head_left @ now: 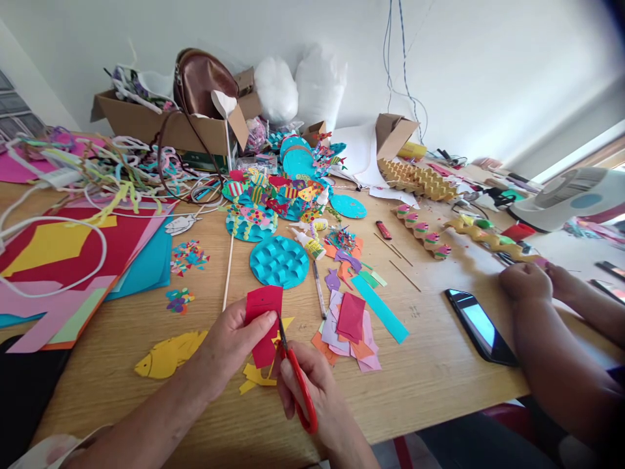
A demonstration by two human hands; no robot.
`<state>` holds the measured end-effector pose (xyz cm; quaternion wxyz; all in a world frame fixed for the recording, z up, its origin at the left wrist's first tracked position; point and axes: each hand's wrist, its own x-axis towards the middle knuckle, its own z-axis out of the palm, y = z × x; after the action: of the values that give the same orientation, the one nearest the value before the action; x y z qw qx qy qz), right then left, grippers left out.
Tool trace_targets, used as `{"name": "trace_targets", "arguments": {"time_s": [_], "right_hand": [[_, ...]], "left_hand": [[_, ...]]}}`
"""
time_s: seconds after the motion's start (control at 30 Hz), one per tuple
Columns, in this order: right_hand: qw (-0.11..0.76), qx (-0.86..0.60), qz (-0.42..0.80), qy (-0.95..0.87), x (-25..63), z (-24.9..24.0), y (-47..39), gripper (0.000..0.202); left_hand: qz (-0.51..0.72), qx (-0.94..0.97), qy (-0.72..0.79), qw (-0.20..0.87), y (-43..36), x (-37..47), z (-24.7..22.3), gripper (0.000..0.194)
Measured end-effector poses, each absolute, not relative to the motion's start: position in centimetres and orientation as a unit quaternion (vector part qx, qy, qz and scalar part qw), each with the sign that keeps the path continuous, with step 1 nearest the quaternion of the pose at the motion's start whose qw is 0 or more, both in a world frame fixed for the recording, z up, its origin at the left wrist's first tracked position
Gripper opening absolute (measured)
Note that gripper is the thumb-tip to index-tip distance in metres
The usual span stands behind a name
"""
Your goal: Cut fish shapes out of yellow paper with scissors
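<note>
Pinched between the thumb and fingers of my left hand (240, 335) is a piece of red paper (264, 303), held up above the table. My right hand (311, 374) grips a pair of scissors (303, 391) with red handles, and their blades meet the right edge of the paper. Below lie yellow paper scraps (256, 376), partly hidden by the hands and the red paper. Left of them rests a yellow paper fish (168, 355) with a drawn eye and gill line. A round blue piece (279, 260) covered in curled paper loops sits just beyond my hands.
Coloured paper pieces (352, 316), a pen (319, 290) and a glue bottle (308, 244) lie to the right. Paper sheets (139, 264) are stacked at left. A phone (480, 327) lies near another person's arms (551, 352). A cardboard box (141, 133) stands at the back.
</note>
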<state>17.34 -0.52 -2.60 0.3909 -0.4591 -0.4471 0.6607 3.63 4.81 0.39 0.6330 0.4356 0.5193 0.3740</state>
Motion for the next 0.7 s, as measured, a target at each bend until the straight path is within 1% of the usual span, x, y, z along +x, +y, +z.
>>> {"name": "trace_targets", "arguments": {"time_s": [0.27, 0.43, 0.57, 0.7], "right_hand": [[0.400, -0.454, 0.661, -0.444, 17.36, -2.72, -0.61, 0.051], [0.390, -0.467, 0.657, -0.445, 17.34, -2.74, -0.63, 0.053], [0.383, -0.473, 0.652, -0.452, 17.38, -2.67, -0.55, 0.056], [0.382, -0.473, 0.646, -0.462, 17.43, -2.82, -0.66, 0.055]], "left_hand": [[0.390, 0.419, 0.513, 0.639, 4.91, 3.87, 0.48, 0.016], [0.389, 0.410, 0.514, 0.645, 4.85, 3.77, 0.62, 0.014], [0.384, 0.415, 0.512, 0.646, 4.81, 3.49, 0.34, 0.016], [0.378, 0.414, 0.501, 0.659, 4.85, 3.27, 0.10, 0.018]]}}
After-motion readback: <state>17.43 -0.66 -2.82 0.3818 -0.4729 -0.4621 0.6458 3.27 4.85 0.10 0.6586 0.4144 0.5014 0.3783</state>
